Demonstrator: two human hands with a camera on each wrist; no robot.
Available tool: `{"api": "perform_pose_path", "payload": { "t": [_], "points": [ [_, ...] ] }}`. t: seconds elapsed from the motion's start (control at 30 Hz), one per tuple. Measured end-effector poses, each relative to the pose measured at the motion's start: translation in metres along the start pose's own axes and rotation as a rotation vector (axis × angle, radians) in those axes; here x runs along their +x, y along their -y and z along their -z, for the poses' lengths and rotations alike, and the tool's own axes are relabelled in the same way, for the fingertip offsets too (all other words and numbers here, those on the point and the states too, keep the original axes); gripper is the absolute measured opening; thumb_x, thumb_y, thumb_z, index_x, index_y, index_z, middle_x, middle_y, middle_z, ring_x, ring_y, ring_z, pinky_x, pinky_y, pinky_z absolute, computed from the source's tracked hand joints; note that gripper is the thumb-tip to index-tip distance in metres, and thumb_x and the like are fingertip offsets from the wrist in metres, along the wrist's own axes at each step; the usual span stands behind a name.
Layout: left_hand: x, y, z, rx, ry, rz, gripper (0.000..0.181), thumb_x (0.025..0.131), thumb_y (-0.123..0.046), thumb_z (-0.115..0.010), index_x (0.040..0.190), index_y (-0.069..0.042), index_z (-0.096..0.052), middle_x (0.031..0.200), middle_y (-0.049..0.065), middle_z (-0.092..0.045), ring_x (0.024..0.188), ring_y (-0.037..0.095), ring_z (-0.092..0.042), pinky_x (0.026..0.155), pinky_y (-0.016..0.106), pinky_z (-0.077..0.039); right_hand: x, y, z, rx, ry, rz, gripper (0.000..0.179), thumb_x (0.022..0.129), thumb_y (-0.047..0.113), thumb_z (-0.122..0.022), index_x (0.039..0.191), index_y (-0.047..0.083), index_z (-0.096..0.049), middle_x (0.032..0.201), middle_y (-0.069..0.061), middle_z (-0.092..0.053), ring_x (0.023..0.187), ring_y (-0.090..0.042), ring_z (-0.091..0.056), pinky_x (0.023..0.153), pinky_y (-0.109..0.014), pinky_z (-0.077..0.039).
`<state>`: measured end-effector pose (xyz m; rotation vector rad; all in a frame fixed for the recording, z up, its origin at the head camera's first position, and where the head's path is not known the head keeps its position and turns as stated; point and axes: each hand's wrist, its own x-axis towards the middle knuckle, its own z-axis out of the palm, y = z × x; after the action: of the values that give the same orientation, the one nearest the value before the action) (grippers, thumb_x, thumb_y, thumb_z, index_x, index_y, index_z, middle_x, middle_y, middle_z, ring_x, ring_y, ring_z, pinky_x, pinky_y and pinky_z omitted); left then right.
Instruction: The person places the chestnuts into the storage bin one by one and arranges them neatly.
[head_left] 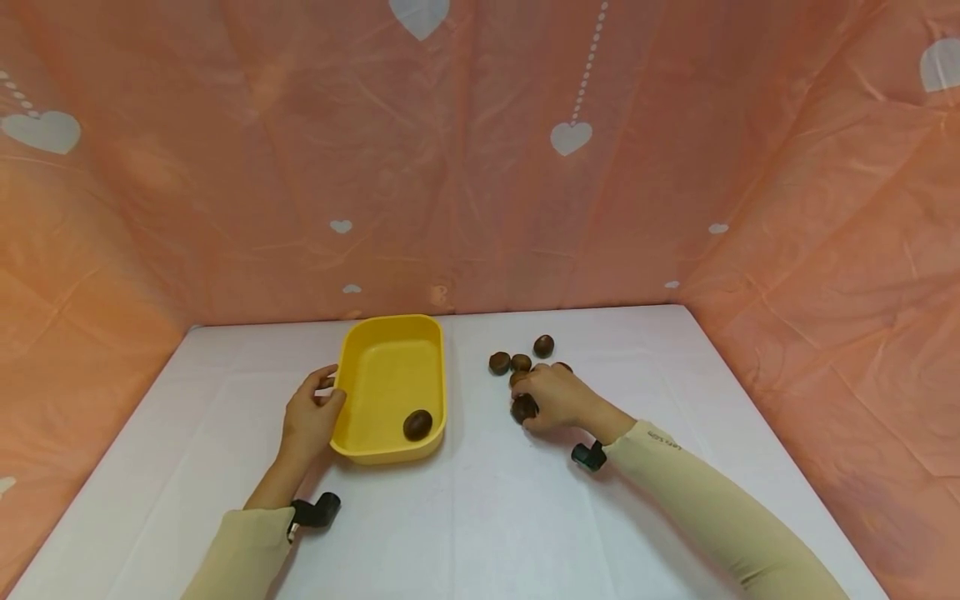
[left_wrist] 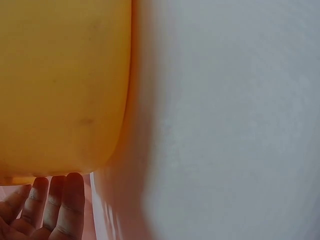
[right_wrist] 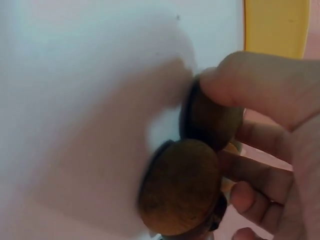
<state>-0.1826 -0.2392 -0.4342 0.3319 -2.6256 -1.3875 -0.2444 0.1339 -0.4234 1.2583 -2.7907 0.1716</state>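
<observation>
A yellow tray with rounded corners stands on the white table, left of centre. One chestnut lies in its near right corner. My left hand is at the tray's left wall, thumb at the rim. In the left wrist view, the extended fingers touch the tray's side. Right of the tray, my right hand pinches a dark brown chestnut between thumb and fingers. Another chestnut sits right beside it in the right wrist view. The right hand partly covers the group behind it.
Several chestnuts lie loose around the right hand, among them one at the left and one farther back. An orange-pink cloth with pale hearts hangs behind the table and along both sides.
</observation>
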Motion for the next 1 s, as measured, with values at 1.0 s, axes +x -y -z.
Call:
{"api": "perform_pose_path", "payload": {
  "t": [1.0],
  "points": [
    [0.002,0.002,-0.001,-0.046,-0.023,0.007,0.046,0.094,-0.016,-0.05,0.14,-0.012,-0.048,0.131,0.017,-0.057,0.102,0.026,-0.059,0.068,0.012,-0.044,0.023,0.014,0.02,0.209,-0.095,0.052,0.032,0.071,0.023,-0.072,0.103,0.018,-0.067,0.091,0.01,-0.063,0.086,-0.014,-0.055,0.08,-0.028,-0.045]
  ]
}}
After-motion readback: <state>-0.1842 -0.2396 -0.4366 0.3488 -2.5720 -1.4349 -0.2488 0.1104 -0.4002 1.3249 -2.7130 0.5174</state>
